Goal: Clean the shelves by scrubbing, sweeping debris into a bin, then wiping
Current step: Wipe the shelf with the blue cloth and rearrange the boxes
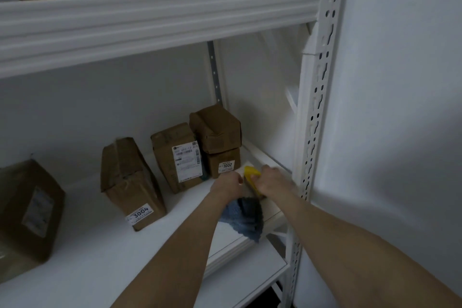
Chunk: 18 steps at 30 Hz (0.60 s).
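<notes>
Our right hand [272, 181] grips the yellow scrubber [251, 172] at the shelf's [100, 245] right end, its length pointing back toward the 1002 box [222, 157]. Just beside it, our left hand [227, 184] clutches the blue cloth [246, 217].

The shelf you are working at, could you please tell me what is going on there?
A person appears to be cleaning the right end of the white shelf. The right hand grips a yellow scrubber near the corner, while the left hand holds a blue cloth hanging beside it. Brown parcels stand just behind on the shelf.
</notes>
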Available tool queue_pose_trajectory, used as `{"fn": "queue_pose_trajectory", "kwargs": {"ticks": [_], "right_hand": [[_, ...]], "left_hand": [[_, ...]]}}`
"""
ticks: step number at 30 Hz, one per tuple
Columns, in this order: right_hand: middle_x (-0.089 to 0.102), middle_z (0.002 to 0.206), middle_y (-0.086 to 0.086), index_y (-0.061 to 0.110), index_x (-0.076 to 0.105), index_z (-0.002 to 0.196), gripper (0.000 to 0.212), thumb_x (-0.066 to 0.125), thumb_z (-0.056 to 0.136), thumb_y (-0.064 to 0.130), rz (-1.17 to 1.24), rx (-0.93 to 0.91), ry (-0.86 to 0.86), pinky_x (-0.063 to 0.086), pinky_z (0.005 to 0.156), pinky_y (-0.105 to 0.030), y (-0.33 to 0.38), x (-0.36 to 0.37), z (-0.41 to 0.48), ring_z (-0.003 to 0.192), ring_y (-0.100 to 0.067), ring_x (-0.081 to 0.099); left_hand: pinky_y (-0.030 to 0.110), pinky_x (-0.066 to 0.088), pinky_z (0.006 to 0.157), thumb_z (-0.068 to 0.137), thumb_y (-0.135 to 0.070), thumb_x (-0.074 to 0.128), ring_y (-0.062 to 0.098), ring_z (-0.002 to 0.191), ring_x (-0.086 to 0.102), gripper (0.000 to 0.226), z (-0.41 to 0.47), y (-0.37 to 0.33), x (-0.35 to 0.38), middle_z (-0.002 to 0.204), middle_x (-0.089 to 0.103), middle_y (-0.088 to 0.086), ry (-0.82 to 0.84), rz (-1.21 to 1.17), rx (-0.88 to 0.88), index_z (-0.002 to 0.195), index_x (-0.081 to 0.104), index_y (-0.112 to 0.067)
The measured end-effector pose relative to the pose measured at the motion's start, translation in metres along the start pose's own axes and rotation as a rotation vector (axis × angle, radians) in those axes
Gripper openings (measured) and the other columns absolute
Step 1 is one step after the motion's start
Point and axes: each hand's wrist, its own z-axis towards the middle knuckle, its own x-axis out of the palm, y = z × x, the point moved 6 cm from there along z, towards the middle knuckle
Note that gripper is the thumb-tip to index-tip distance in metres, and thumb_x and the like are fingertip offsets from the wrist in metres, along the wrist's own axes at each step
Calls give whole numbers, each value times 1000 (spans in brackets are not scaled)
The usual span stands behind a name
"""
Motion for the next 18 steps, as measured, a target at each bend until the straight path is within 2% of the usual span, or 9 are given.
{"fn": "queue_pose_trajectory", "kwargs": {"ticks": [2, 4, 7, 9, 12, 15, 16, 18], "right_hand": [[57, 101, -7, 17, 53, 115, 32, 50, 92, 39, -52, -18, -11, 46, 78, -35, 2, 3, -3, 94, -26, 58], [60, 117, -10, 16, 55, 122, 32, 47, 94, 29, -73, -34, -6, 47, 86, -37, 3, 8, -5, 107, -29, 58], [57, 127, -14, 12, 52, 130, 39, 35, 99, 29, -64, -59, -38, 47, 94, -40, 4, 10, -7, 115, -31, 56], [57, 127, -13, 12, 51, 133, 39, 34, 100, 27, -93, -55, -39, 47, 91, -37, 4, 11, -8, 115, -30, 56], [55, 127, -11, 15, 48, 131, 38, 47, 95, 29, -202, -65, -79, 47, 88, -35, 7, 8, -16, 114, -29, 54], [50, 124, -10, 16, 48, 128, 39, 53, 93, 33, -282, -262, -260, 45, 87, -34, 30, -11, -33, 115, -28, 49], [54, 120, -8, 18, 53, 123, 33, 53, 93, 32, -248, -345, -240, 45, 82, -32, 40, -12, -39, 111, -26, 53], [64, 102, -2, 21, 64, 101, 16, 56, 91, 30, -185, -434, -20, 45, 74, -28, 56, 2, -47, 97, -22, 61]], "left_hand": [[35, 43, 102, 89, -17, 56, 26, 119, 51, 41, -10, 14, 5, 132, 53, 9, 60, 148, 45, 130, 55, -18], [32, 42, 99, 88, -26, 60, 27, 118, 51, 43, -21, 27, 16, 130, 54, 9, 153, 240, 101, 130, 55, -20], [34, 41, 99, 82, -25, 67, 30, 120, 50, 52, -30, 45, 27, 129, 54, 10, 236, 297, 121, 131, 54, -16], [34, 43, 98, 85, -28, 65, 29, 117, 53, 48, -31, 52, 26, 127, 56, 10, 225, 334, 111, 131, 55, -17], [35, 47, 94, 88, -32, 61, 29, 115, 54, 47, -31, 57, 26, 123, 57, 11, 183, 414, 54, 131, 53, -16], [37, 49, 89, 86, -30, 63, 28, 113, 50, 46, -31, 53, 20, 122, 49, 12, 68, 456, 7, 128, 52, -13], [37, 48, 88, 88, -28, 62, 28, 112, 50, 43, -30, 51, 18, 121, 46, 11, 22, 477, 14, 127, 52, -12], [35, 49, 86, 90, -26, 58, 27, 108, 54, 37, -30, 48, 18, 118, 51, 11, -3, 485, 38, 123, 53, -10]]}}
